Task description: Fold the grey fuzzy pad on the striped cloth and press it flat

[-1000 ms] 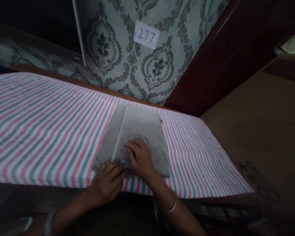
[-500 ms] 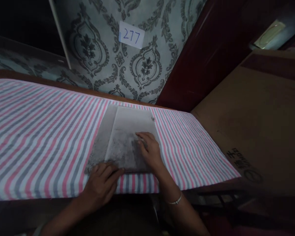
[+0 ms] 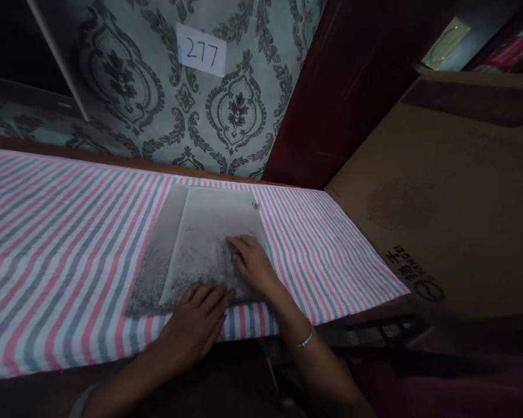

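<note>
A flat, folded grey sheet [image 3: 213, 215] lies on the striped cloth, mottled dark toward its near side, with a small dark mark near its far right corner. Whether it is fabric or another material I cannot tell. My left hand [image 3: 195, 316] rests on the near edge of the sheet, its fingers laid out flat and close together. On the right part of the sheet lies my right hand [image 3: 250, 261], palm down, fingers stretched out and thumb slightly apart. A thin bracelet [image 3: 305, 338] circles the right wrist.
The striped cloth [image 3: 69, 232] in pink, grey and white covers a narrow surface against a patterned wall [image 3: 157, 116]. A paper marked 277 [image 3: 201, 50] hangs there. On the right stand a dark red panel [image 3: 331, 87] and a large cardboard box [image 3: 453, 191].
The whole view has shifted, so the sheet and wall appear farther left. My left hand has slid rightward along the near edge of the sheet, while my right hand stays on its right part.
</note>
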The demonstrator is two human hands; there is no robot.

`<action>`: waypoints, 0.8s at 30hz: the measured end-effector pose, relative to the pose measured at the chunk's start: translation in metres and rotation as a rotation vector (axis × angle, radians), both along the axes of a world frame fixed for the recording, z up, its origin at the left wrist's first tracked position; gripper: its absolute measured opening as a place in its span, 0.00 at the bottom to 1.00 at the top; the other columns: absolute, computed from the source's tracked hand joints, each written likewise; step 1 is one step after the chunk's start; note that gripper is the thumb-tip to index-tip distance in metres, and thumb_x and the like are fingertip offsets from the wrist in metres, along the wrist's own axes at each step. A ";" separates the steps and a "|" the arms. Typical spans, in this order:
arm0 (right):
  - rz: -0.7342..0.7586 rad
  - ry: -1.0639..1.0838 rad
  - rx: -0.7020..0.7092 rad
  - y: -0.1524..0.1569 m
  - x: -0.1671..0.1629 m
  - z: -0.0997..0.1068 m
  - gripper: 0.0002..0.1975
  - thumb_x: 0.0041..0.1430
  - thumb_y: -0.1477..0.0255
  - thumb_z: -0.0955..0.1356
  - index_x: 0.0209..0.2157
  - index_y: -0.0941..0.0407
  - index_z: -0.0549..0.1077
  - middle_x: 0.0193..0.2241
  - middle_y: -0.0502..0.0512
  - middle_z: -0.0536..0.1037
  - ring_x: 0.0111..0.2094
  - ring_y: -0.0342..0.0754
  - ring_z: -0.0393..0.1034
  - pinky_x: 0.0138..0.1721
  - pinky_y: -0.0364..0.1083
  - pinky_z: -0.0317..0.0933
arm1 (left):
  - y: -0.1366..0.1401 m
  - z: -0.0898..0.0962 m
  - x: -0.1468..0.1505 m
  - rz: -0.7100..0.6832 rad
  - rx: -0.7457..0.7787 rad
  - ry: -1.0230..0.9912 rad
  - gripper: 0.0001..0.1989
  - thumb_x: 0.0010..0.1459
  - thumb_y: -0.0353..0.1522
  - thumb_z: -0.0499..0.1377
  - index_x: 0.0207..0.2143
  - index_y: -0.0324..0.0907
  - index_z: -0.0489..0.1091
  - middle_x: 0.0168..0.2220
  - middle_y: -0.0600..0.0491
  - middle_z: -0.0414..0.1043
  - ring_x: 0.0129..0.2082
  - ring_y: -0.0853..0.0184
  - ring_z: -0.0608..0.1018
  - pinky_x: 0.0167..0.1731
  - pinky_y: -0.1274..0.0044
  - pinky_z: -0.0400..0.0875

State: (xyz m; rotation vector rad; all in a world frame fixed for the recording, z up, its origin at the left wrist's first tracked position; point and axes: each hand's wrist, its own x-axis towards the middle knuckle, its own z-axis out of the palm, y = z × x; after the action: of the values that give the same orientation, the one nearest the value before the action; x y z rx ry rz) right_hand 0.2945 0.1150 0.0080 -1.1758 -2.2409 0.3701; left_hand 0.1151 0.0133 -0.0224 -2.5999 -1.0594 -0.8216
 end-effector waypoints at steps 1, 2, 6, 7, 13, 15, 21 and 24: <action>-0.008 0.012 0.022 0.008 0.001 0.000 0.23 0.55 0.82 0.65 0.54 0.58 0.71 0.52 0.63 0.74 0.55 0.55 0.65 0.59 0.56 0.59 | 0.000 0.000 -0.001 -0.006 0.006 -0.001 0.21 0.63 0.27 0.51 0.57 0.42 0.69 0.47 0.47 0.76 0.46 0.57 0.72 0.48 0.65 0.63; -0.021 0.036 0.046 0.013 0.004 0.001 0.25 0.55 0.82 0.65 0.56 0.59 0.70 0.54 0.64 0.72 0.57 0.55 0.63 0.60 0.57 0.57 | -0.001 0.001 -0.002 -0.007 0.009 0.000 0.21 0.63 0.27 0.51 0.58 0.42 0.69 0.47 0.47 0.76 0.46 0.57 0.72 0.48 0.65 0.63; -0.125 0.198 0.126 0.001 0.016 0.010 0.19 0.60 0.80 0.62 0.52 0.58 0.72 0.49 0.62 0.76 0.52 0.54 0.68 0.55 0.55 0.62 | -0.001 0.001 -0.002 0.005 0.009 0.006 0.21 0.64 0.28 0.51 0.57 0.41 0.69 0.48 0.46 0.76 0.47 0.58 0.72 0.49 0.65 0.63; -0.136 0.226 0.133 -0.009 0.019 0.012 0.16 0.62 0.78 0.61 0.49 0.57 0.74 0.45 0.60 0.77 0.49 0.53 0.70 0.52 0.54 0.64 | -0.001 0.000 -0.002 0.012 0.008 0.014 0.20 0.64 0.28 0.51 0.57 0.41 0.69 0.49 0.46 0.76 0.47 0.58 0.72 0.50 0.65 0.62; -0.019 0.059 0.015 -0.048 0.018 0.009 0.10 0.63 0.77 0.63 0.39 0.56 0.76 0.36 0.57 0.77 0.42 0.52 0.69 0.45 0.53 0.64 | 0.000 -0.005 0.000 0.053 0.012 0.074 0.23 0.62 0.27 0.49 0.58 0.44 0.69 0.51 0.47 0.75 0.49 0.58 0.73 0.52 0.64 0.61; -0.037 0.023 -0.007 -0.035 0.019 0.002 0.12 0.61 0.78 0.64 0.42 0.56 0.77 0.38 0.59 0.77 0.44 0.54 0.69 0.47 0.54 0.64 | 0.000 -0.004 0.000 0.052 0.013 0.079 0.23 0.62 0.27 0.50 0.58 0.44 0.69 0.51 0.47 0.75 0.49 0.57 0.73 0.51 0.64 0.62; -0.273 0.209 0.119 -0.001 0.040 0.002 0.21 0.59 0.77 0.63 0.54 0.58 0.71 0.50 0.63 0.75 0.53 0.56 0.67 0.55 0.57 0.62 | 0.001 0.001 -0.001 0.019 0.032 0.068 0.22 0.61 0.27 0.52 0.57 0.44 0.70 0.51 0.47 0.75 0.47 0.57 0.73 0.50 0.65 0.63; -0.266 0.327 0.112 -0.020 0.046 0.009 0.15 0.63 0.75 0.62 0.47 0.55 0.75 0.41 0.59 0.78 0.44 0.52 0.72 0.47 0.52 0.66 | 0.002 0.000 -0.002 0.021 0.031 0.075 0.22 0.61 0.26 0.52 0.57 0.44 0.69 0.52 0.47 0.75 0.48 0.57 0.73 0.50 0.65 0.63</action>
State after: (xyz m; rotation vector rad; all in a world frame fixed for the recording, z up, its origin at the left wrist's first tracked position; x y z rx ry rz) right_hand 0.3404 0.0946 0.0166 -1.2363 -1.7771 0.3006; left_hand 0.1130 0.0154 -0.0228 -2.5677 -1.0429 -0.7242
